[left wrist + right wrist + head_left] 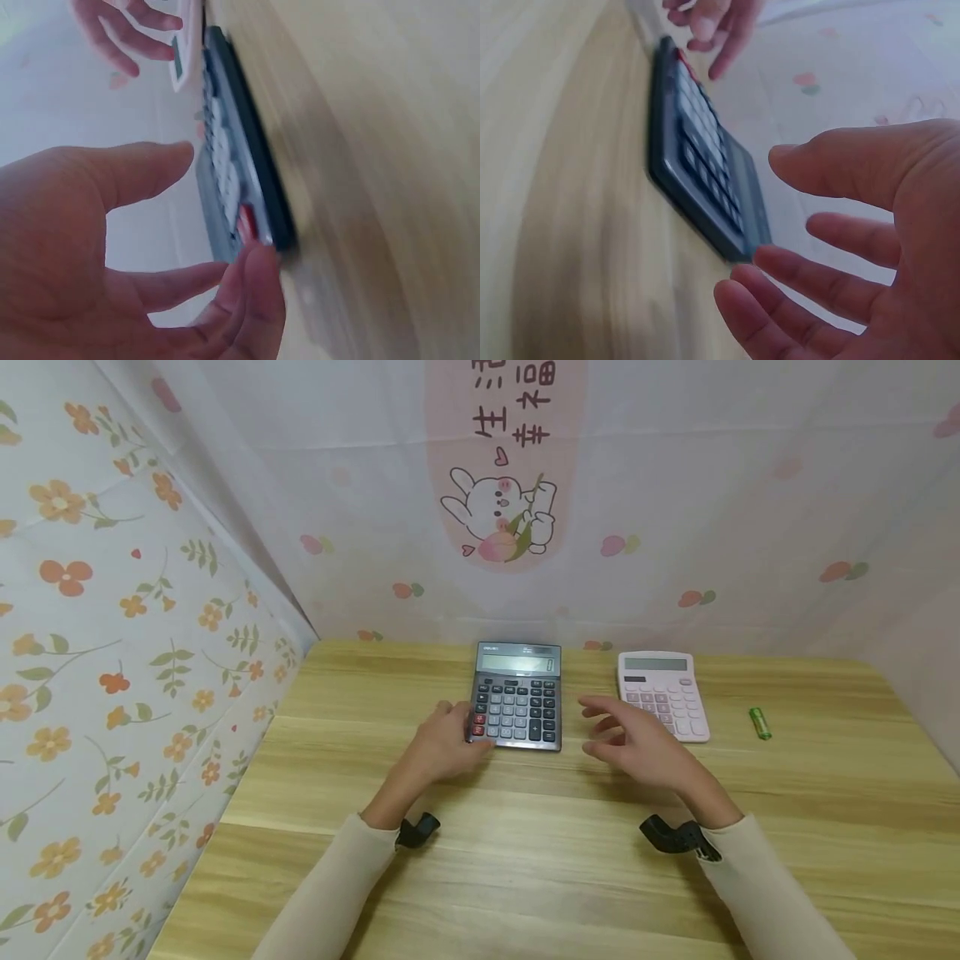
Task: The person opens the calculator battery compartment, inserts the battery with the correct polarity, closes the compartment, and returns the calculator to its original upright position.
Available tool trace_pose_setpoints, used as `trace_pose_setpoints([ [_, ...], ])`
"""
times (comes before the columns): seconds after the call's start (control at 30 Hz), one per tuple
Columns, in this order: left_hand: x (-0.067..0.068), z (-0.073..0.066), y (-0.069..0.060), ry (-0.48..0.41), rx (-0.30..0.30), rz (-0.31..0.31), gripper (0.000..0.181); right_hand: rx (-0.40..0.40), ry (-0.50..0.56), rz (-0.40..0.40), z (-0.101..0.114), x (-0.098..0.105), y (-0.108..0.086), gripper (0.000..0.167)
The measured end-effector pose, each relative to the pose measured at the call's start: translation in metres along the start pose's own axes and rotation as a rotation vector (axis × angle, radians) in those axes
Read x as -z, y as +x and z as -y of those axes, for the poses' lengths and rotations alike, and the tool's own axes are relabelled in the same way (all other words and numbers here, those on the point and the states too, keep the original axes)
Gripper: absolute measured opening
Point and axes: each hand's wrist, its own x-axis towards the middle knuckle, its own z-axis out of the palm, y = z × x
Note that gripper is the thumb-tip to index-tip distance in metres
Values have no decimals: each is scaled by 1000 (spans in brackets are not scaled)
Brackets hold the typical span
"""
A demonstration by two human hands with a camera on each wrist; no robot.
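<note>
A dark grey desk calculator lies flat on the wooden table, its screen reading 0. My left hand is at the calculator's lower left corner. In the left wrist view its fingertips appear to touch the side by the red keys, while the thumb stands apart from the keys. To the right of the dark calculator, my right hand hovers with loosely bent fingers and holds nothing. Behind it lies a pink calculator, its lower left part covered by the hand.
A green battery lies on the table at the right. A printed curtain hangs along the table's back edge, and a floral cloth runs down the left side. Both wrists wear black mounts.
</note>
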Motion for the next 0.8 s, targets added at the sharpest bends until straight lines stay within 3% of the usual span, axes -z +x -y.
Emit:
trace_pose_setpoints([
  [0.13, -2, -12, 0, -49, -40, -19, 76, -18, -24, -61, -10, 17, -11, 48],
  [0.37, -18, -41, 5, -42, -272, -52, 64, -83, -48, -169, -26, 48, -25, 36],
  [0.47, -27, -56, 5, -59, -323, -49, 63, -114, -63, -206, -33, 58, -29, 37],
  [0.57, -36, -71, 7, -118, -361, -14, 63, -172, -72, -228, -39, 65, -32, 40],
  [0.67, -44, -84, 10, -241, -380, 72, 65, -257, -66, -249, -45, 71, -35, 44],
  [0.8, -56, -97, 18, -396, -318, 223, 67, -358, -35, -285, -55, 76, -36, 50],
])
